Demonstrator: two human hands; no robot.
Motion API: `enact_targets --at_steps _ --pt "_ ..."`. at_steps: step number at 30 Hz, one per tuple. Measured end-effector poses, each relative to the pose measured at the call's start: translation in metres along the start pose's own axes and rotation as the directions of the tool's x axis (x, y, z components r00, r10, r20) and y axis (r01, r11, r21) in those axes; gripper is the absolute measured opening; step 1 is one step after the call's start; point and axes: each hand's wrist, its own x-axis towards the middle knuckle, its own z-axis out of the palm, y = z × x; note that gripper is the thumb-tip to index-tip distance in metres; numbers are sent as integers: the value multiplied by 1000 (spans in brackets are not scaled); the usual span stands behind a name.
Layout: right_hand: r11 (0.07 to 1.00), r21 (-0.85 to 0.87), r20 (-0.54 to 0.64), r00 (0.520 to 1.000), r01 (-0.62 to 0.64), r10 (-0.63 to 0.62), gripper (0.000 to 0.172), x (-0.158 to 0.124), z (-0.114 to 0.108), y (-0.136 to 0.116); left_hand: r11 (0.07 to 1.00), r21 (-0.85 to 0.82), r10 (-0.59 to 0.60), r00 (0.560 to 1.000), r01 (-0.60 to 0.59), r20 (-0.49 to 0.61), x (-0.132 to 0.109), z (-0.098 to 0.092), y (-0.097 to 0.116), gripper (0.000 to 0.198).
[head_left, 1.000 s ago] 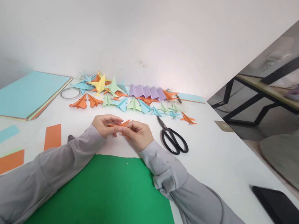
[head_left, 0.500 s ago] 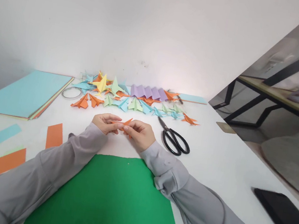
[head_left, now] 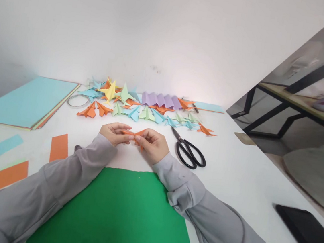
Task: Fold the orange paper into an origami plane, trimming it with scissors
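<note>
Lying roughly crosswise between the two hands, a small folded orange paper piece (head_left: 135,134) was held with its long axis running left to right, just above the white table (head_left: 234,169) and beyond the far edge of a large green paper sheet (head_left: 118,212). One pointed tip was seen rising toward the upper right, and a smaller orange tip showed below the right hand's fingers; the piece looked flat, sharply creased and narrow, though most of it was hidden by the fingers. The left hand (head_left: 114,133) was closed on the piece's left end in a pinch of thumb and fingertips, and the right hand (head_left: 152,144) was likewise pinched narrowly on its right end, with the fingers curled inward. Both wrists were covered by grey sleeves (head_left: 58,181) resting on the table. Black-handled scissors (head_left: 188,149) were lying just right of the right hand. A row of folded paper shapes in orange, blue, green, yellow and purple (head_left: 145,109) was laid out farther back, and a stack of light blue paper sheets (head_left: 27,101) was set well to the left.
</note>
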Motion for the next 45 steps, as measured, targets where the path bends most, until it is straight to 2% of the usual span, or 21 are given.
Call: enact_targets --at_steps 4,13,20,26,34,39,45 --pt "1000 6 -13 1000 -1 1 33 0 0 0 999 44 -24 999 25 -37 1 0 0 37" --pt "988 141 -21 998 -56 59 33 2 2 3 993 -120 10 1000 -9 12 2 0 -4 35" --pt "978 199 -21 998 -60 66 32 2 2 4 989 -146 14 1000 -14 1 2 0 -3 31" --pt "983 179 -17 999 -46 50 30 2 2 7 983 -186 -2 1000 1 -8 2 0 -2 26" --pt "984 168 -61 996 -59 70 31 3 -1 5 968 -243 47 997 -59 -56 3 -1 0 28" --pt "980 184 -65 994 -69 83 31 4 0 7 976 -179 96 984 -123 -151 5 -2 -3 33" --pt "985 163 -66 995 -62 73 30 3 1 8 977 -179 93 986 -117 -138 7 -3 -5 26"
